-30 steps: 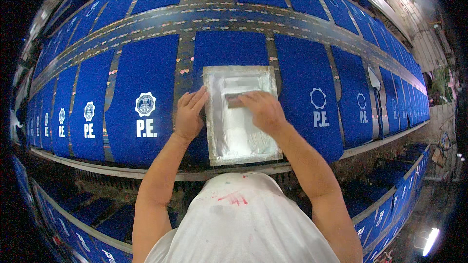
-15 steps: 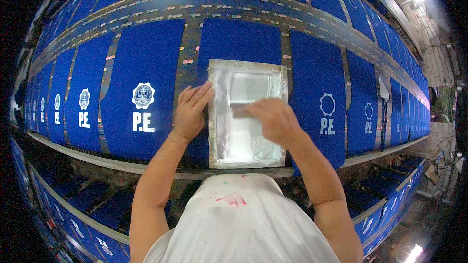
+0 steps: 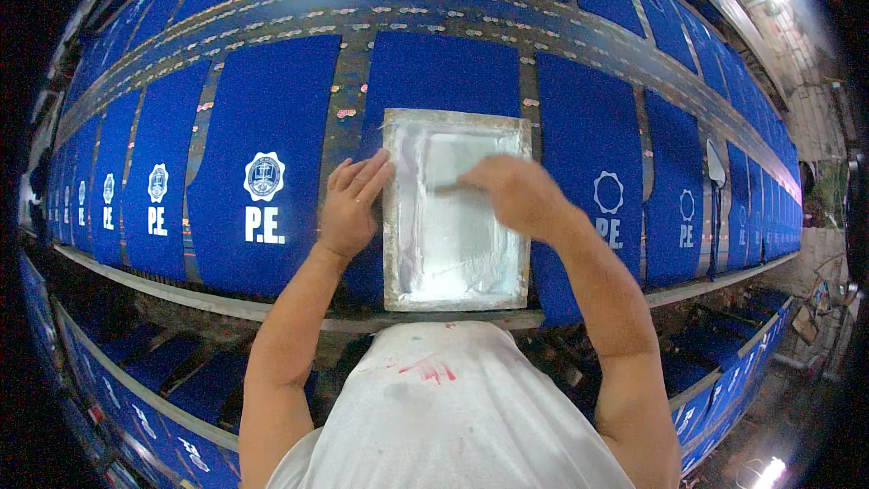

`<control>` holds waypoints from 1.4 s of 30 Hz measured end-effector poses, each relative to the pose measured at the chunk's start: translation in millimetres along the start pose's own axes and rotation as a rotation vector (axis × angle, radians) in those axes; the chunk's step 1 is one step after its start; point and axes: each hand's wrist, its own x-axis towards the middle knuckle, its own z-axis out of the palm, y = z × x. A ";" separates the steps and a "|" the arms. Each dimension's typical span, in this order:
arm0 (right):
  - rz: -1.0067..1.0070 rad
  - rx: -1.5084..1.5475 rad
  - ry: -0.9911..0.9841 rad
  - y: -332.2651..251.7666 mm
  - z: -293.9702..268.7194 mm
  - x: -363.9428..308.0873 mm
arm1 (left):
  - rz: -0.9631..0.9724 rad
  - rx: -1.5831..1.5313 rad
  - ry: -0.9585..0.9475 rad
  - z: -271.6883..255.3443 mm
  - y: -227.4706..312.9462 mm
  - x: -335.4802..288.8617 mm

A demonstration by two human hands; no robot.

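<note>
A screen-printing frame (image 3: 392, 244) lies over the near part of a blue fabric piece (image 3: 444, 68) in front of me. White ink coats parts of its mesh (image 3: 448, 263). My left hand (image 3: 353, 213) rests against the frame's left edge, fingers stretched out and touching the rim. Inside the frame, my right hand (image 3: 520, 195) is closed around a squeegee (image 3: 445, 188), both smeared by motion. The squeegee's blade is against or just over the mesh; which one I cannot tell.
Left of the frame, a blue piece (image 3: 272, 100) bears a full white emblem with letters. To the right, another piece (image 3: 588, 118) has only the emblem's outline and letters. A pale paddle-shaped tool (image 3: 715, 163) lies farther right. The table's near edge (image 3: 226, 303) runs before me.
My right hand and the squeegee have moved a little away from me over the mesh. My left hand stays at the frame's left edge.
</note>
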 end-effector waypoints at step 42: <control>-0.034 1.033 0.266 95.2 -41.3 -4.2 | -0.789 -0.369 0.169 6.1 107.1 -40.1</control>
